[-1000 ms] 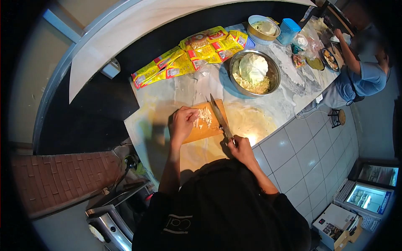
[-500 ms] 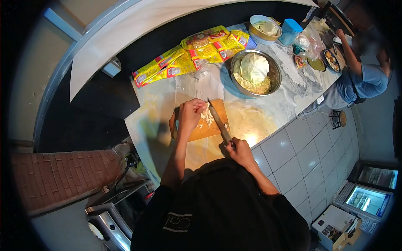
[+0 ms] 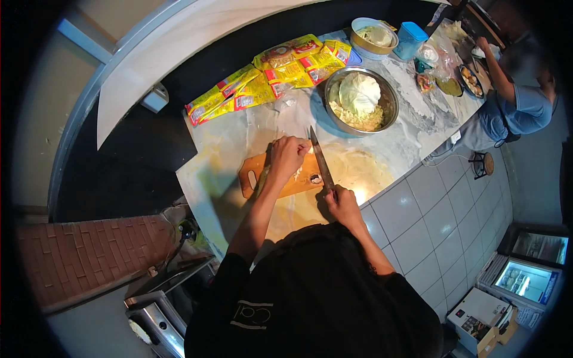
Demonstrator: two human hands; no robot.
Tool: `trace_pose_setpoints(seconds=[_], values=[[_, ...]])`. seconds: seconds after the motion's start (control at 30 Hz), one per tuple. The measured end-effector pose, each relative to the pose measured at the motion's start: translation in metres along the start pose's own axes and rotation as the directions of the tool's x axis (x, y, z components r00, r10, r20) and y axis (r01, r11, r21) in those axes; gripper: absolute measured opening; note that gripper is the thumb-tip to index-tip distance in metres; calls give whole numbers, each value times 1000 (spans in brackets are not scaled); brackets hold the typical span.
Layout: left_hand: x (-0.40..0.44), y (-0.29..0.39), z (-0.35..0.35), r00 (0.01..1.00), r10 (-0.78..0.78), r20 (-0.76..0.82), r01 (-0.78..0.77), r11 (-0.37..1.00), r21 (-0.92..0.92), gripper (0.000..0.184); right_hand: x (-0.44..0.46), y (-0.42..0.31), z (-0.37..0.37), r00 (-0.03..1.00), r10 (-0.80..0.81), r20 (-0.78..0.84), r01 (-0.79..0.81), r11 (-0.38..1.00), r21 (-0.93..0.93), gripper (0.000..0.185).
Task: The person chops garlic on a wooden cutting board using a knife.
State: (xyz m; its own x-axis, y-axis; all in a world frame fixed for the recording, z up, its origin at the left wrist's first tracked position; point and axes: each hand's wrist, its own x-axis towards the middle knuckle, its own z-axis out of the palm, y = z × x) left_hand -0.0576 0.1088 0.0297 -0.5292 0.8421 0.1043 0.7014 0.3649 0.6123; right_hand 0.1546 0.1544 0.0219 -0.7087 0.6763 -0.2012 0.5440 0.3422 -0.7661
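Observation:
My right hand [image 3: 343, 206] grips the handle of a long kitchen knife [image 3: 321, 160], its blade pointing away from me over the right part of a wooden cutting board [image 3: 253, 170]. Beside the blade, my left hand [image 3: 289, 156] is closed, fingertips together at a small pale piece of food [image 3: 310, 150]. What kind of food it is, I cannot tell. A few white bits lie on the board under that hand, which hides part of it. A small dark-and-white piece [image 3: 316, 178] rests near the board's right end.
Beyond the board stands a steel bowl [image 3: 392, 110] with cabbage [image 3: 359, 93] and chopped bits. Yellow packets [image 3: 286, 74] lie along the back edge. Farther right are another bowl [image 3: 360, 43], a blue-lidded container [image 3: 412, 40] and plates. A person in blue [image 3: 525, 113] works at the far end.
My left hand has moved right, over the chopped bits, which are now mostly out of sight. The knife has shifted slightly right and stands more upright in view.

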Motion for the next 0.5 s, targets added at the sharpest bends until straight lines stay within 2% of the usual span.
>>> trace_pose_setpoints(seconds=[0.07,0.13,0.27,0.5], values=[[-6,-3,4,1000,4,-24,-2,998,63,11,-1,-1,2,1000,-4,6,4,1000,12,20],[-12,-4,6,989,34,-144,-20,995,97,8,-1,-2,3,999,-12,41,12,1000,8,19],[-21,-3,7,992,-19,-125,24,999,37,8,-2,-2,2,997,-63,46,63,998,5,18],[-31,-3,9,984,36,-172,-30,999,39,13,-1,-7,1,995,-79,63,87,987,-138,19]])
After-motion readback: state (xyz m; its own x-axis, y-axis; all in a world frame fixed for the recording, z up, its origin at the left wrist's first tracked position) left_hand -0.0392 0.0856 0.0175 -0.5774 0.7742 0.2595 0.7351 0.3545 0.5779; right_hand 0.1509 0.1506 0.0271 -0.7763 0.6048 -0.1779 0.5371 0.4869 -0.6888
